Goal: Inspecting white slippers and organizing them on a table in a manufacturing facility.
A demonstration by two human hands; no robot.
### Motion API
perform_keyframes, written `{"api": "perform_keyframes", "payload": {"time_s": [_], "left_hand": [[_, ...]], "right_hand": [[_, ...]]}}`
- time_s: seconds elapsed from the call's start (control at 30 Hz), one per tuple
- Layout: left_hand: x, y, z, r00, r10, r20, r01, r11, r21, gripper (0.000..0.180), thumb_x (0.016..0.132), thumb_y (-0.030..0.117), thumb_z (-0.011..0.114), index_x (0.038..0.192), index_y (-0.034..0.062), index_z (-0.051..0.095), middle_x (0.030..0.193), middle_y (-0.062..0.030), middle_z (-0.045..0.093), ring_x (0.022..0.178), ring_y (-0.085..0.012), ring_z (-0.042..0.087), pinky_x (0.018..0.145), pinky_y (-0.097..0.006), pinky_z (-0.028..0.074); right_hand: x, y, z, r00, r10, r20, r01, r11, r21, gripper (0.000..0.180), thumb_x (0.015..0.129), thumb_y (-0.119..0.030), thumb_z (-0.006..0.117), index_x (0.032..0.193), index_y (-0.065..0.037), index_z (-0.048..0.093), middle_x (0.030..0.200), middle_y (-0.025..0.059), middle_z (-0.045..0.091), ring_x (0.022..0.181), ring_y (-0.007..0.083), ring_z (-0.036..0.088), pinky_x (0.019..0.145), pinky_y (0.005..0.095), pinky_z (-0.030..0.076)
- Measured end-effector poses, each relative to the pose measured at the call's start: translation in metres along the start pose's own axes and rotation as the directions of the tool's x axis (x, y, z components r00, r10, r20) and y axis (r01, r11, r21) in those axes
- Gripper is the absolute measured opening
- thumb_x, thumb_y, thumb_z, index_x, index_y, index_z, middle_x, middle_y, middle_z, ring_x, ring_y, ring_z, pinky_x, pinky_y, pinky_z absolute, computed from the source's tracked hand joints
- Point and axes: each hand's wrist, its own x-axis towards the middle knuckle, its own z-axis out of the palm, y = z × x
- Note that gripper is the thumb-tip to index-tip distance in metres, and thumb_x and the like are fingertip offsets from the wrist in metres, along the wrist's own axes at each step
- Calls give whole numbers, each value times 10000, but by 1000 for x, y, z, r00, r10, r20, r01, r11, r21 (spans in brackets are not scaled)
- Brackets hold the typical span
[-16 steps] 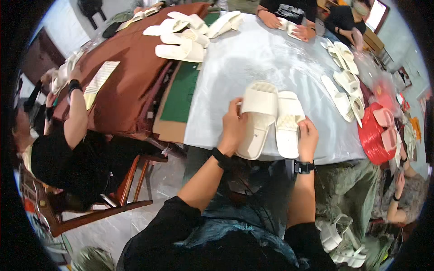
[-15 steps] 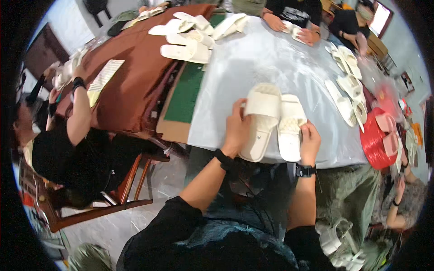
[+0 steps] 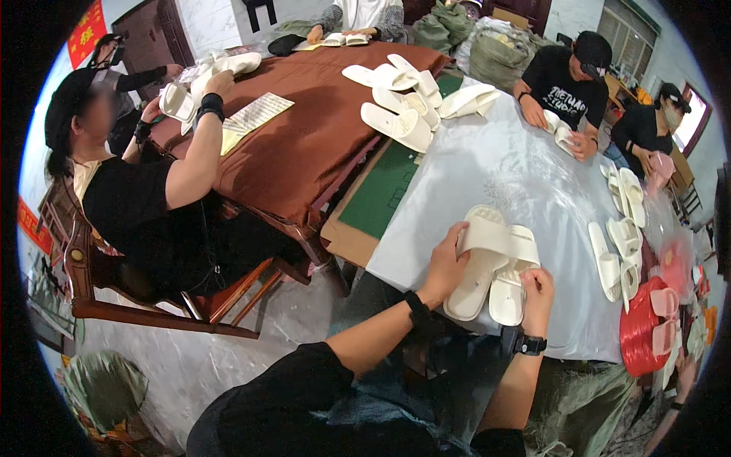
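Observation:
Two cream slippers are side by side at the near edge of the grey-covered table [image 3: 567,329], toes pointing away from me. Closed round the side of the left slipper [image 3: 464,295] is my left hand [image 3: 448,263], its fingers by the strap. My right hand [image 3: 539,291] grips the outer side of the right slipper [image 3: 505,302], its fingertips near the strap. The two straps overlap slightly in the picture. Whether the soles rest on the table or hang just above it, I cannot tell. Each of my wrists wears a black band.
More cream slippers [image 3: 396,128] lie heaped at the far left, others [image 3: 605,261] along the right edge. Pink slippers [image 3: 664,337] sit by a red roll [image 3: 640,324]. A brown-covered table [image 3: 304,145] adjoins at left, with a seated person [image 3: 122,198]. Other people handle slippers across the tables.
The view has swung left and up, so the table and slippers appear further right and lower. Both hands keep hold of the slippers, which now look closer together.

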Motion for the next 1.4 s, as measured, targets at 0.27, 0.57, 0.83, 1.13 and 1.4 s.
{"api": "perform_keyframes", "payload": {"time_s": [0.27, 0.57, 0.83, 1.13, 1.4], "left_hand": [[0, 2, -2, 1000, -25, 9, 25, 1000, 2, 538, 816, -34, 574, 1315, 89, 416, 1129, -268, 596, 1060, -448, 565, 877, -451, 464], [1, -10, 3, 999, -10, -34, 7, 997, -74, 537, 824, -40, 572, 1322, 98, 426, 1027, -225, 628, 967, -369, 619, 840, -394, 475], [9, -13, -5, 994, -108, -29, 92, 940, -328, 488, 921, -30, 511, 1372, 60, 347, 1051, -124, 615, 946, -147, 580, 815, -256, 471], [4, -15, -2, 1000, -6, -24, -6, 891, -454, 503, 923, -38, 519, 1380, 56, 330, 1051, -112, 619, 954, -129, 581, 833, -243, 466], [3, -8, 0, 999, -24, -32, 9, 912, -410, 568, 879, -105, 513, 1391, 51, 323, 944, -57, 594, 860, -98, 563, 758, -215, 448]], "right_hand": [[-6, -20, -2, 947, 288, 141, -316, 913, 259, 148, 923, -122, 581, 849, -3, 629, 778, -7, 580, 728, 76, 488, 675, 222, 395], [-22, -12, -3, 976, 214, 38, -218, 954, 208, 159, 925, -140, 597, 864, 3, 631, 792, 1, 596, 739, 90, 500, 697, 238, 404], [-25, -17, -13, 996, 71, 56, -81, 977, 199, 75, 897, -39, 591, 889, 21, 636, 886, 42, 630, 832, 112, 554, 767, 235, 425], [-29, -23, -9, 994, 21, 107, -50, 962, 270, 107, 903, -92, 626, 875, 9, 649, 882, 34, 607, 805, 115, 544, 740, 235, 421], [-23, -25, -10, 997, 2, 75, -21, 966, 257, 108, 913, -75, 594, 864, 11, 637, 853, 16, 597, 790, 96, 520, 733, 225, 401]]}}
